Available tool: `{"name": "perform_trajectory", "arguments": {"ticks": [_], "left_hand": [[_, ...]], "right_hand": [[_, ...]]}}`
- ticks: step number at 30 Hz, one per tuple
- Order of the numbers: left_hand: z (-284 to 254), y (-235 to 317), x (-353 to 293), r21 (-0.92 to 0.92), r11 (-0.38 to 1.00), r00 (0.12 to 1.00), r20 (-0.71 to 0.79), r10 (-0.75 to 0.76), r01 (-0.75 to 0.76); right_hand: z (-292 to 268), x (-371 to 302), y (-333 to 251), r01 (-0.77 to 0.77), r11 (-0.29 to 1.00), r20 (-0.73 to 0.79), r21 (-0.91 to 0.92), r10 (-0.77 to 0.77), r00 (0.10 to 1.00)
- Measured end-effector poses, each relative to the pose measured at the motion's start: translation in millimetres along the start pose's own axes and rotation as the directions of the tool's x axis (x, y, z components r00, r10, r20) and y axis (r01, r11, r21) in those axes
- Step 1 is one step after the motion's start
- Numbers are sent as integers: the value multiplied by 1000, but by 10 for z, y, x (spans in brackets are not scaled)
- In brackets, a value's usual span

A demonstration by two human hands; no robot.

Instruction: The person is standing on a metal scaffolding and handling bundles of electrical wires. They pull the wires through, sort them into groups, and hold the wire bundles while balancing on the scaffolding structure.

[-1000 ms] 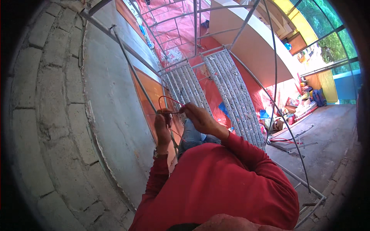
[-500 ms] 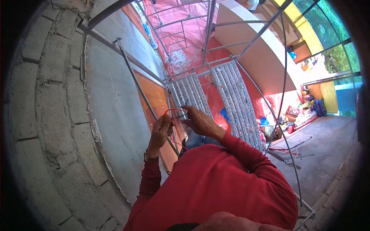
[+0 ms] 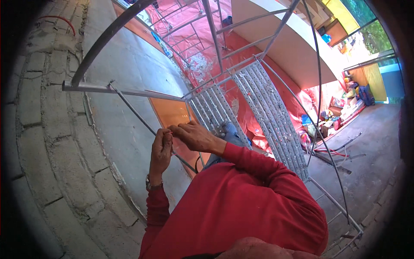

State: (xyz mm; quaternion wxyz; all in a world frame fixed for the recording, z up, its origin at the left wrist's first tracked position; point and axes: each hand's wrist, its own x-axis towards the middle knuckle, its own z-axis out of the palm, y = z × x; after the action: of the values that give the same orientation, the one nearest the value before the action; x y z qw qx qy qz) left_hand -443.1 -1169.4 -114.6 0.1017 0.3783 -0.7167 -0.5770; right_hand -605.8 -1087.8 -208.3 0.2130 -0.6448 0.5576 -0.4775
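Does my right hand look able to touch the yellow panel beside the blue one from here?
Probably not: the yellow panel looks far off, past the perforated metal planks, and the right hand sits close against the left hand.

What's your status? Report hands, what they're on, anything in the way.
Left hand and right hand together, fingers bent. Anything pinched between them, too hidden to tell. Metal pole slanting behind the hands; contact unclear.

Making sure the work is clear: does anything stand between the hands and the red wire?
Nothing visible does. The left hand and right hand meet at the red wire, mostly hidden there; the diagonal pole passes behind them.
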Motion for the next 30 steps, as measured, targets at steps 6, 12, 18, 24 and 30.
{"name": "perform_trajectory", "arguments": {"ticks": [6,12,18,24,30], "left_hand": [[109,269,383,-52,998,984,-177,-36,28],[-17,347,526,-98,994,960,-277,27,-56],[-217,-170,515,-234,972,926,-365,-91,3],[-204,-193,859,-375,919,905,-337,-258,122],[-416,-442,1645,-279,944,926,-275,-257,179]], "right_hand": [[-313,308,352,105,994,48,7,-106,993],[-1091,797,397,191,981,57,-41,-188,980],[-2245,1764,374,228,906,-304,-356,-343,889],[-3235,2830,492,220,704,-445,-675,-627,639],[-3330,3637,864,87,807,-253,-585,-284,925]]}}
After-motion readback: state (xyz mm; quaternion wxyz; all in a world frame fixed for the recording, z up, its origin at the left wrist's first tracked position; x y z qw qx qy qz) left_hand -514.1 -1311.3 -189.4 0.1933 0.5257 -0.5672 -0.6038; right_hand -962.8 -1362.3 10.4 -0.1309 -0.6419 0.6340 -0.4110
